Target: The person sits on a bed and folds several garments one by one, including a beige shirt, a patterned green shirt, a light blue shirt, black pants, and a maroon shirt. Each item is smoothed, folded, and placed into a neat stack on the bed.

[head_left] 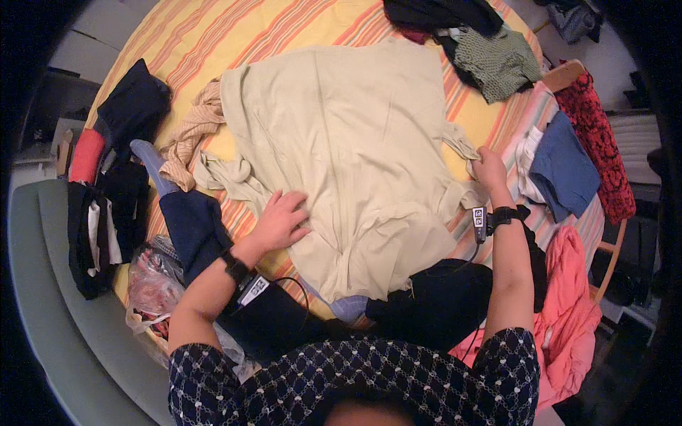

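The work surface is a bed point(177, 42) covered by a sheet striped in yellow, orange and pink. A grey-green upholstered edge point(50, 284) — curved by the lens — runs along the left side. A wooden chair point(568, 74) stands at the right, its frame partly visible beneath draped clothing. Pale wall or floor point(106, 28) shows at the upper left. Lighting is warm and dim; the corners are dark.

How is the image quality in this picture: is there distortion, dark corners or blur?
Head view: strong fisheye bending, with the striped bedspread curving toward the rim; black vignette at the corners; warm, dim light; soft shadows; the left hand and right hand on the pale shirt look reasonably sharp.
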`<state>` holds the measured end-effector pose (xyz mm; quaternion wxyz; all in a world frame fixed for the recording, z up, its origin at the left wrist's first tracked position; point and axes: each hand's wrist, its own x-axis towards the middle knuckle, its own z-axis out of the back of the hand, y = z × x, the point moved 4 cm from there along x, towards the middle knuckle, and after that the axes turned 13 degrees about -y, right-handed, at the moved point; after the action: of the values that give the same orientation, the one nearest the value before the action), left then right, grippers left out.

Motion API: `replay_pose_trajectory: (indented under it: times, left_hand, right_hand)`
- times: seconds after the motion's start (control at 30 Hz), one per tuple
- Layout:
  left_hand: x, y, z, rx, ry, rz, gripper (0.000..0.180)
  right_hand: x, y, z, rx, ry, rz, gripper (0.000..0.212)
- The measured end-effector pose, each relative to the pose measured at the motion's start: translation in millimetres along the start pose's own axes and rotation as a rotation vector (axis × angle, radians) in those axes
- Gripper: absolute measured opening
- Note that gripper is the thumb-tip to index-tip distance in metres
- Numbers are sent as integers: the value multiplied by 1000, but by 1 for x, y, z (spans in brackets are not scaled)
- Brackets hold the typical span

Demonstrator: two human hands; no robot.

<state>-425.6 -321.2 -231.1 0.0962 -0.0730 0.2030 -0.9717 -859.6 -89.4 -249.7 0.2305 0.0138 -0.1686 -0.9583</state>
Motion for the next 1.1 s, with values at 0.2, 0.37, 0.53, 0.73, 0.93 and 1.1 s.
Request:
replay_pose_trajectory:
  times: [0.2,0.37,0.53,0.73,0.93,1.1]
  left_hand:
    - [-59,21,16,73,563,136,31]
    - [-66,19,36,341,717,416,32]
    - [-18,-57,18,-130,160,155,40]
    - [-5,-115,-48,-381,301,484,53]
    - [-62,-150,-1,-630,410,-174,20]
    - [-110,-179,8,-624,497,-179,18]
  right_hand:
    - [7,-137,71,-154,-411,-241,34]
    - [-42,-205,126,-12,-491,-718,37]
    - [-66,-95,117,-3,-588,-19,59]
    - [-163,61,23,248,457,197,49]
    - [-243,107,99,548,776,746,22]
    - [-288,132,146,705,1118,868,17]
